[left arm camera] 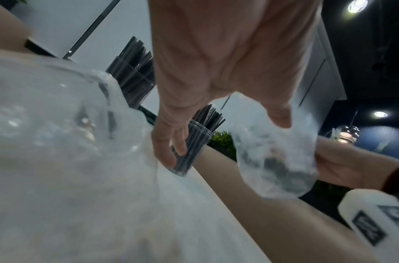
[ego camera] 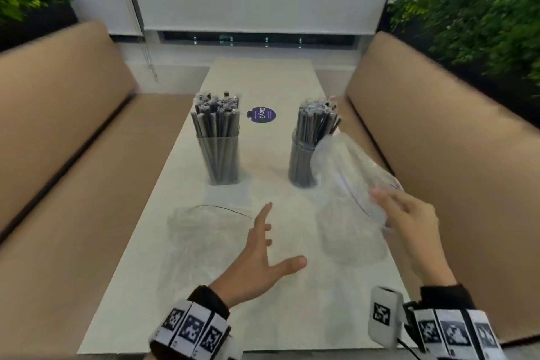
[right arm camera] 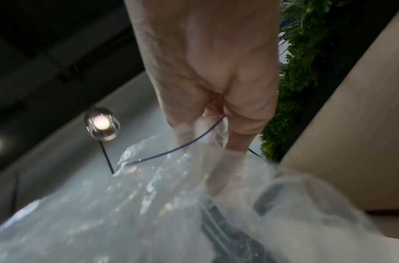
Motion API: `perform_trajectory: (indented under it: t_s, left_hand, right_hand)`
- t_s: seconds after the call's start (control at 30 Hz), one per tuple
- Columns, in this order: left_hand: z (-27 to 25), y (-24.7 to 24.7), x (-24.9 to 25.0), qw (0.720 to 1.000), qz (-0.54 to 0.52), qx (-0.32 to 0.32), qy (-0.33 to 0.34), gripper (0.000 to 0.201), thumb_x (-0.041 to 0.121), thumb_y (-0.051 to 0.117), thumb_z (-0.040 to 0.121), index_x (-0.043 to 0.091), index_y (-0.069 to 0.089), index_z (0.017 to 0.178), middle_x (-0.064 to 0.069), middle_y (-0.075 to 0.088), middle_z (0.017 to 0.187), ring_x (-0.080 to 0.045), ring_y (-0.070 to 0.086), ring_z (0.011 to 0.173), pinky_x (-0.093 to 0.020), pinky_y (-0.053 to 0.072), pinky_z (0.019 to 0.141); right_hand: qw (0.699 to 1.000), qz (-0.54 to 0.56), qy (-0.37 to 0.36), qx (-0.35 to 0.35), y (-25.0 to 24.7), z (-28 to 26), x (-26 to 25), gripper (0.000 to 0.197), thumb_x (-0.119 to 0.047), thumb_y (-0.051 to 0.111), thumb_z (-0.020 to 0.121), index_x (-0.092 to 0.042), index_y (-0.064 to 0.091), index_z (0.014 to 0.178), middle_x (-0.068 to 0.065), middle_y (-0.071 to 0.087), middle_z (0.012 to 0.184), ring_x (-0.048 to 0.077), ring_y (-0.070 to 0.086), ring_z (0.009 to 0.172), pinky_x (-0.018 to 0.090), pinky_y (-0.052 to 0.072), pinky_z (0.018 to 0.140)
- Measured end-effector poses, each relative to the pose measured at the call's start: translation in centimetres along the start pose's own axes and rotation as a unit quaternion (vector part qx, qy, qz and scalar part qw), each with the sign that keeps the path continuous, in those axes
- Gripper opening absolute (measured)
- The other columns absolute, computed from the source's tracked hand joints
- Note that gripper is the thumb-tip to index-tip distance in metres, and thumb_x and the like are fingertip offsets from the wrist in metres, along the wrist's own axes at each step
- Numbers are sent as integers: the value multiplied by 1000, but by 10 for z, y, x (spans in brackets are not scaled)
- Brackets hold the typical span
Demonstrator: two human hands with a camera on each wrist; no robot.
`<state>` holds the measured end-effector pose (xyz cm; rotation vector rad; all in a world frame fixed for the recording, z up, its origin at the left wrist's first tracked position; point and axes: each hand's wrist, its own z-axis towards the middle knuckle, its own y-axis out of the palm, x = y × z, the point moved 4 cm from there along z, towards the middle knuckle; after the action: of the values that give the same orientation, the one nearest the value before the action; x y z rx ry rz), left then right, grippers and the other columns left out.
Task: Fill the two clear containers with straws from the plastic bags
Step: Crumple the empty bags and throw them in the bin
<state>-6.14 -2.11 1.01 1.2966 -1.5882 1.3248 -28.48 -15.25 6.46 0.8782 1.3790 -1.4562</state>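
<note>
On the far half of the desk (ego camera: 263, 295) stand the two clear containers, each already packed upright with dark straws: the square one (ego camera: 219, 159) to the left and the round one (ego camera: 304, 162) to the right, well apart, with a purple round sticker (ego camera: 263, 115) between them and a little farther back. Both look full, so the filling step seems finished and the work in hand is dealing with the spent bags.

Lifted off the desk at the right, a clear plastic bag (ego camera: 347, 172) with a dark zip line hangs from the right hand (ego camera: 409, 213), whose fingers and thumb pinch its mouth; the bag's far end reaches up beside the round container, and I cannot tell whether it touches. No straws show inside it, though the plastic is blurred. A second clear bag (ego camera: 204, 231) lies flat and slack at the near left, apparently empty too.

Over the middle of the desk, the left hand (ego camera: 260, 260) hovers with fingers spread and relaxed, holding nothing, just right of the flat bag.

Next, I judge, the lifted bag wants drawing clear of the round container without snagging the straw tips, then laying down; the free hand could steady that container or gather the other bag.
</note>
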Motion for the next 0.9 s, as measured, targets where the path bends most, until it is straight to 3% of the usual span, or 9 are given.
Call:
perform_trajectory:
  t_s: [0.07,0.17,0.3,0.4,0.53,0.6,0.7,0.83,0.9]
  left_hand:
    - [6,5,18,998,-56,20,12,108,58,71,67,54,-6,143,9,27,142,-12,37,134,-30,35,102]
    - [10,5,47,981,-178,40,63,80,35,71,84,46,18,143,-4,51,138,-18,55,123,-34,46,98]
    - [-1,-21,65,937,-260,194,132,16,7,50,98,17,61,105,-9,69,88,-12,72,76,-44,54,83]
    - [-17,-44,66,914,-276,268,132,13,25,51,98,17,61,99,1,62,76,-8,65,68,-48,55,83]
    - [-34,-42,66,964,-209,142,78,86,79,65,58,41,42,132,8,61,120,-10,67,105,-36,54,87]
    - [-38,-37,64,976,-103,175,82,84,60,75,66,45,33,138,12,59,119,-6,64,106,-29,52,87]
    - [-31,-50,58,942,-59,308,121,25,22,67,89,25,60,112,0,73,96,-18,72,87,-43,58,82]
    - [-38,-91,49,916,-102,371,117,13,15,54,97,17,64,89,7,67,63,-6,59,49,-26,50,53]
    - [-46,-115,48,912,-67,386,122,16,22,56,96,25,65,83,6,58,51,-2,43,40,-23,37,46]
  right_hand:
    - [997,77,-14,-8,-2,-6,-19,38,-34,64,92,-32,67,55,-6,54,64,13,48,64,31,45,71]
    - [985,143,-17,-97,18,-17,-38,46,-28,55,99,-21,66,55,-9,54,64,7,51,63,33,54,72]
    - [973,67,5,-219,43,-24,-40,47,-16,45,103,-11,60,58,12,55,65,14,67,64,39,63,80]
    - [975,20,1,-223,44,-19,-47,46,-17,47,100,-9,41,56,8,43,62,17,65,64,28,62,72]
    - [979,19,-41,-196,53,-23,-60,45,-25,53,100,-8,46,59,6,46,65,18,69,65,22,58,64]
    - [971,0,-75,-229,70,-31,-65,35,-29,55,99,-11,65,71,-14,59,60,6,71,66,27,60,69]
    - [957,18,-61,-284,92,-35,-60,24,-25,55,100,-10,74,106,-27,63,61,-1,65,64,31,62,77]
    - [947,-20,-42,-317,95,-24,-45,24,-10,51,100,-14,73,107,24,70,96,22,74,89,26,61,80]
    - [946,-36,-39,-320,85,-15,-45,30,-3,51,98,-24,72,96,13,72,99,10,75,84,23,60,81]
